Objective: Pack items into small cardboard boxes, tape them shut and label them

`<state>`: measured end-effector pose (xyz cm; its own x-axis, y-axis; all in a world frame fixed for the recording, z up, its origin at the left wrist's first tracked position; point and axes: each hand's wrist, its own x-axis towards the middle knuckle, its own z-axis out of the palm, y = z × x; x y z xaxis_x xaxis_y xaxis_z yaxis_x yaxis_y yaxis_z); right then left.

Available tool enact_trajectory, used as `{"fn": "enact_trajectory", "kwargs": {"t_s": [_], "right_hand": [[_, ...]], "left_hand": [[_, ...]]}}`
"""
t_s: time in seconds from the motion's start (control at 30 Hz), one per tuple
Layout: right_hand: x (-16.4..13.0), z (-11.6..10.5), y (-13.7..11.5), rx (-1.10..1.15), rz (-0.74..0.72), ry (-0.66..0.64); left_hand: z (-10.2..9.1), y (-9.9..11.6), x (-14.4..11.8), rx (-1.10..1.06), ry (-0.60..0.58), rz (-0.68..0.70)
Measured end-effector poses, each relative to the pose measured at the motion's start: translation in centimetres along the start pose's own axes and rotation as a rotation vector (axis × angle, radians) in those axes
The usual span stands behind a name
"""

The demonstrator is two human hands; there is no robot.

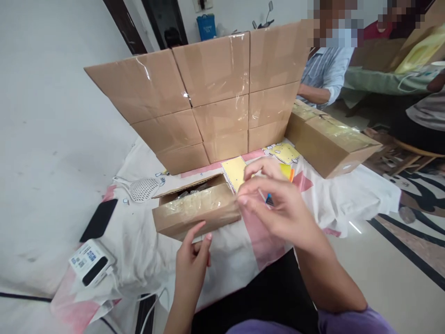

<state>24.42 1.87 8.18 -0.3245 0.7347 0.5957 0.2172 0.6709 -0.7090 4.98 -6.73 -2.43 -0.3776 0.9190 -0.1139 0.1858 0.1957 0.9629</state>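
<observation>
A small cardboard box (194,218) lies on the cloth-covered table in front of me, with shiny clear tape along its upper edge. A dark gap shows at its top, with something crinkled and see-through inside. My right hand (281,204) is at the box's right end, thumb and index fingertip pinched together. Whatever is between those fingertips is too small or too transparent to make out. Just in front of the box, my left hand (193,260) has its index finger and thumb apart and holds nothing. A small blue item (269,199) shows partly behind my right hand.
Behind the box stands a wall of stacked cartons (222,109). A long carton (330,139) sits at the right, near a person in a light blue shirt (328,65). To the left lie a white perforated swatter (142,189), a black phone (99,220) and a white device (91,262) with a cable.
</observation>
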Motion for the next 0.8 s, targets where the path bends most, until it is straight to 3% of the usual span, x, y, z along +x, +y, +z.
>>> {"fn": "enact_trajectory", "kwargs": {"t_s": [0.07, 0.13, 0.27, 0.33, 0.43, 0.53, 0.67, 0.8], "right_hand": [[2.1, -0.7, 0.2, -0.021, -0.008, -0.039], [4.4, -0.1, 1.1, -0.014, 0.016, -0.185], [8.5, 3.5, 4.4, -0.067, 0.147, -0.401], [9.8, 5.2, 6.1, -0.123, 0.193, -0.425], [10.7, 6.8, 8.0, -0.107, 0.277, -0.494], [10.4, 6.8, 8.5, -0.026, 0.312, -0.512], [9.2, 4.8, 6.7, 0.156, 0.179, -0.395], [8.6, 2.5, 3.7, 0.287, 0.142, -0.468]], "left_hand": [[-0.8, -0.1, -0.1, 0.066, 0.121, 0.094], [-1.4, 0.1, 0.1, 0.151, 0.239, 0.286], [-1.9, 1.5, 2.5, 0.392, 0.380, 0.765], [-1.8, 2.3, 4.2, 0.615, 0.422, 0.890], [-1.6, 3.0, 6.3, 0.930, 0.347, 0.829], [-1.5, 2.5, 7.0, 1.024, 0.206, 0.708], [-1.7, 1.7, 6.7, 1.038, 0.166, 0.655], [-1.7, 1.8, 6.4, 1.023, 0.170, 0.636]]}}
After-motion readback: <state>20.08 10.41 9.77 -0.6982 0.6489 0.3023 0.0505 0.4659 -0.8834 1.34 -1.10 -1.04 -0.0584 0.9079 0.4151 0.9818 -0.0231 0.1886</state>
